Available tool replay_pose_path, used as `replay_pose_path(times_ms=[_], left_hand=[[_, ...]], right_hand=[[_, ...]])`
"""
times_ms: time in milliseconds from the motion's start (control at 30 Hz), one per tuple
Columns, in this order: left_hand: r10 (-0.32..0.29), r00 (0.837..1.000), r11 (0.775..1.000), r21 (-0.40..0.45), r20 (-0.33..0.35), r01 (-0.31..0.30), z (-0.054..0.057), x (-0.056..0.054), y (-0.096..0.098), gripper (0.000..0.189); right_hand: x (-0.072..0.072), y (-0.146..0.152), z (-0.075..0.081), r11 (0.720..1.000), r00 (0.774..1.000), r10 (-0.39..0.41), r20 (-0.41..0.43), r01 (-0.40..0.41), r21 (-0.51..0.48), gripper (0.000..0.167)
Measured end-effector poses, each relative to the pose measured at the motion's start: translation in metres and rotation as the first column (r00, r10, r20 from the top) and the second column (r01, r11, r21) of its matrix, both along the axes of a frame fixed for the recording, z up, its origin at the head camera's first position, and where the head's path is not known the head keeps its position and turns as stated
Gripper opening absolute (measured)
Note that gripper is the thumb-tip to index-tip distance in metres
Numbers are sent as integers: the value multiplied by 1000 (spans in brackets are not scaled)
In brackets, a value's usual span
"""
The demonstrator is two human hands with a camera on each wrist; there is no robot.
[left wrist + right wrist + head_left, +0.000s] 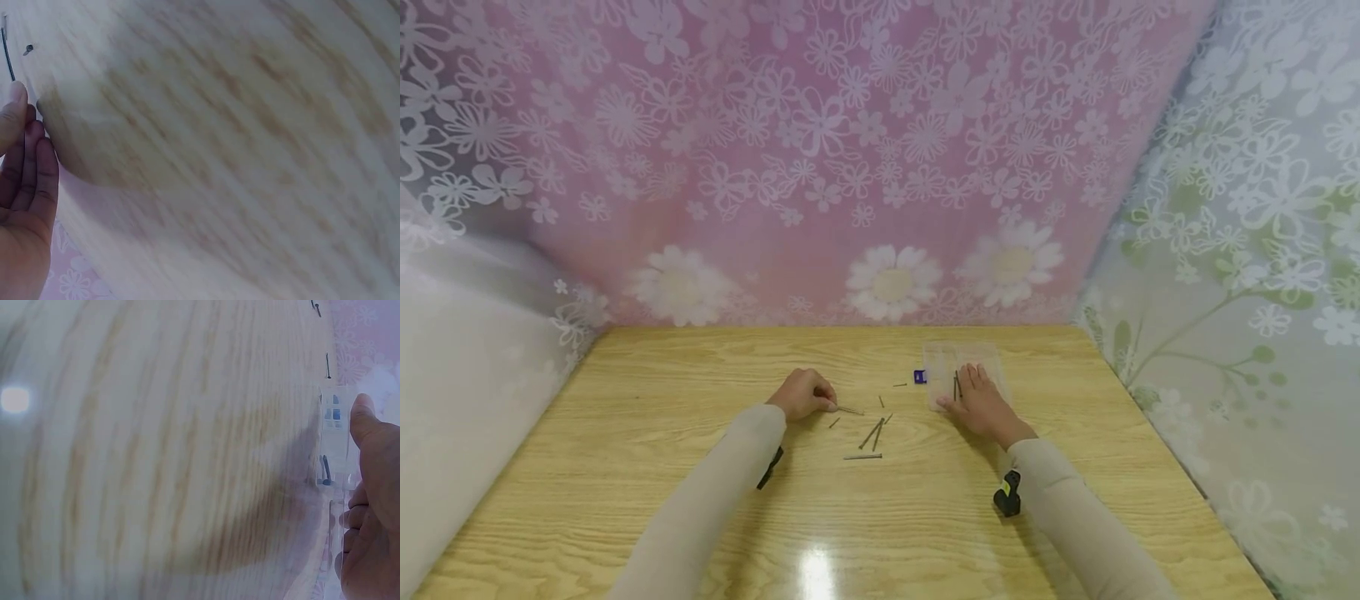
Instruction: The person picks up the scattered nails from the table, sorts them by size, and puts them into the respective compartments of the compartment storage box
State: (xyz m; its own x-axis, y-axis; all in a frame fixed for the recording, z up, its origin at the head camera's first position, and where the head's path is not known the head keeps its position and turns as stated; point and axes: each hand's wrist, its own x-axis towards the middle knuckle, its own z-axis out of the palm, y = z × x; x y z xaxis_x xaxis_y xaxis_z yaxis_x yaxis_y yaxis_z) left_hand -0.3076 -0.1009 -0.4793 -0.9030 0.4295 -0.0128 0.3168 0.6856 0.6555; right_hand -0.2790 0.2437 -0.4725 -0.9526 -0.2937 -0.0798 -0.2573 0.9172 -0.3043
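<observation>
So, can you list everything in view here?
Table: one, light brown, centre
Loose nails: seven, grey, mid-table
Box: one, clear, right of loose nails
Boxed nails: at least two, dark, inside box
Tag: one, blue, box's left edge
Held nail: one, grey, in left hand
Back wall: one, pink, white-flowered, behind table
Side walls: two, pale, flanking table
Wrist devices: two, black, one per wrist
Sleeves: two, cream, on both arms
Left hand: one, bare, pinching held nail
Right hand: one, bare, resting on box
</observation>
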Motion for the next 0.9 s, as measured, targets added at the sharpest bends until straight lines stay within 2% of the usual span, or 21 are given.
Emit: replay_pose_path(times_ms=[200,433,667,767,900], left_hand=[[97,995,990,102,15,-98,3,-2,9,5],[80,996,979,185,50,-88,19,-1,32,4],[104,991,962,245,88,-123,33,0,60,8],[138,980,947,271,142,-173,36,0,75,10],[192,956,911,323,221,-257,37,3,97,11]], right_hand=[[-2,2,-2,1000,1000,8,-5,-8,8,86],[-2,1,-4,1000,1000,5,-13,-5,17,85],[-2,0,-3,1000,1000,9,-22,-9,14,85],[-1,0,-3,1000,1000,-1,-14,2,15,84],[-1,1,-4,1000,1000,-6,-11,6,5,85]])
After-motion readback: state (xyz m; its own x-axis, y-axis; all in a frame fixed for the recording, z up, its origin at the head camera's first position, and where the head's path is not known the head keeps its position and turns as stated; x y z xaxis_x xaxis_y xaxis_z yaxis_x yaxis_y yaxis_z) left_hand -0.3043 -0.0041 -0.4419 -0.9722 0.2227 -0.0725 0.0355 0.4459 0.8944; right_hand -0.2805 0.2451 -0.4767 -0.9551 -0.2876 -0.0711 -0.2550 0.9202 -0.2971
